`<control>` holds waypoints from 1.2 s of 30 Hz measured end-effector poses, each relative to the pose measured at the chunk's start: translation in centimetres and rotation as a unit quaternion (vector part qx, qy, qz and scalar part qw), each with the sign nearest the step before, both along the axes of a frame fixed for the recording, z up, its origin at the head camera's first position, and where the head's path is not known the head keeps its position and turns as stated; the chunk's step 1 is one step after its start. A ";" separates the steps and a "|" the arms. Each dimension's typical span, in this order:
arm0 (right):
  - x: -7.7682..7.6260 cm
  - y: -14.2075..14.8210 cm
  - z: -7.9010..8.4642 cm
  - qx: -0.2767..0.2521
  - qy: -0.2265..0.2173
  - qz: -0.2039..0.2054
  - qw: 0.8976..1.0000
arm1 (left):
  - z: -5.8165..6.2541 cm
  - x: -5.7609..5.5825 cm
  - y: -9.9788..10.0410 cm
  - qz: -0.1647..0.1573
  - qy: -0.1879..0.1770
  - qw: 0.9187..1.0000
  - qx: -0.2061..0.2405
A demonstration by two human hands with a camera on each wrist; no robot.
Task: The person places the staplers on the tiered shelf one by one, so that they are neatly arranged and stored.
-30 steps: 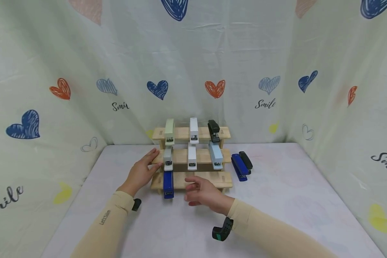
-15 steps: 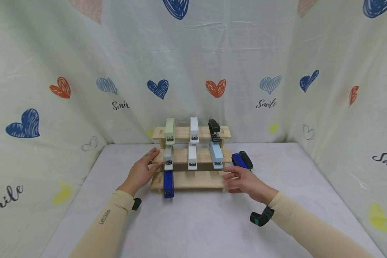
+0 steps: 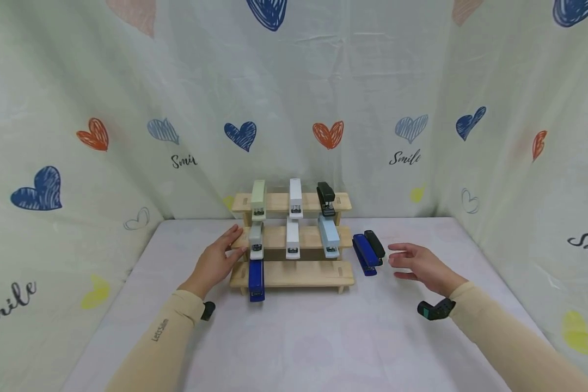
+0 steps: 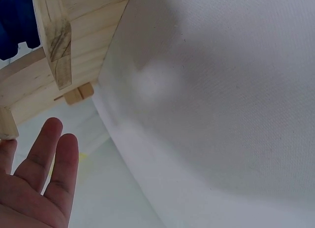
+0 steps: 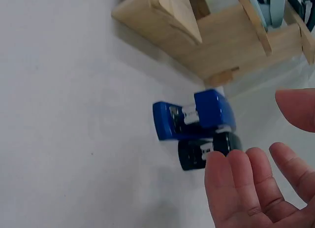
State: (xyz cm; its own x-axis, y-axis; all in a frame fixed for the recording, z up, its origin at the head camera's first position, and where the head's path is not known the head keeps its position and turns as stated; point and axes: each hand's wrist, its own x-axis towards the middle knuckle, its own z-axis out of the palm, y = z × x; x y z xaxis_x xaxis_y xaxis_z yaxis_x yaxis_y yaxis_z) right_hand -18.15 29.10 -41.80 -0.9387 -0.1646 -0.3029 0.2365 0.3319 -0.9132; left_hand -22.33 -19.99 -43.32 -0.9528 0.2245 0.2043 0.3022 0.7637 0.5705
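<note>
A three-tier wooden rack [image 3: 304, 274] stands at mid-table. My left hand [image 3: 213, 262] rests against its left end at the middle tier; in the left wrist view, straight fingers [image 4: 64, 159] show and one fingertip meets the board's edge. My right hand [image 3: 423, 267] hovers with spread fingers and thumb, holding nothing. Just left of it, a blue stapler [image 3: 365, 253] and a black stapler [image 3: 374, 246] lie side by side on the table. In the right wrist view, the fingertips overlap the black stapler [image 5: 194, 154]; contact cannot be told. Another blue stapler [image 3: 256, 280] sits at the bottom tier's left.
On the middle tier are grey-green [image 3: 256, 239], white [image 3: 292, 238] and light blue [image 3: 329, 237] staplers. The top tier bears a pale green stapler [image 3: 258, 198], a white one and a black one. A heart-printed curtain [image 3: 372, 81] surrounds the table [image 3: 294, 348].
My right hand has moved right, from in front of the bottom tier, past the loose staplers to their right side. The left hand has stayed at the rack's end.
</note>
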 end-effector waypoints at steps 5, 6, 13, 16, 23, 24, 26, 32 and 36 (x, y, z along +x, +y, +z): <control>-1.8 1.0 -1.0 -0.022 -0.014 -0.021 0.999 | 0.0 0.1 0.1 0.002 -0.005 1.000 0.001; -2.1 1.0 -1.1 -0.029 -0.018 -0.024 0.999 | -0.1 0.1 0.1 0.001 -0.005 1.000 0.001; -4.3 0.1 -2.4 -0.064 -0.039 -0.058 0.995 | 0.0 0.1 0.2 0.006 -0.008 1.000 0.005; -5.0 -0.4 -2.8 -0.069 -0.052 -0.068 0.994 | 0.0 0.1 0.2 0.008 -0.014 1.000 0.007; -6.2 -1.2 -3.1 -0.043 -0.062 -0.077 0.994 | -0.1 -0.1 0.1 0.009 -0.013 1.000 0.010; -6.3 -1.3 -3.1 -0.041 -0.063 -0.078 0.994 | 0.0 -0.1 0.1 0.009 -0.012 1.000 0.010; -6.4 -1.4 -3.1 -0.039 -0.066 -0.079 0.994 | 0.0 -0.1 0.1 0.011 -0.011 1.000 0.011; -6.6 -1.6 -3.5 -0.038 -0.073 -0.083 0.993 | 0.1 -0.1 0.2 0.015 -0.015 1.000 0.008; -6.7 -1.7 -3.6 -0.036 -0.073 -0.087 0.993 | 0.1 0.0 0.2 0.014 -0.017 1.000 0.004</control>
State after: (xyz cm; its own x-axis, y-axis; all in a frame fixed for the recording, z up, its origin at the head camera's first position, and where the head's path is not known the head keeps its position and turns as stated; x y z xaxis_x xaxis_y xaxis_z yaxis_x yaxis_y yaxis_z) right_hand -24.87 27.42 -45.39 -0.9016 -0.0294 -0.4315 0.4165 0.2094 -0.8847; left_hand -22.31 -19.74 -43.23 -0.9651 0.1961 0.1739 0.2614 0.7663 0.5869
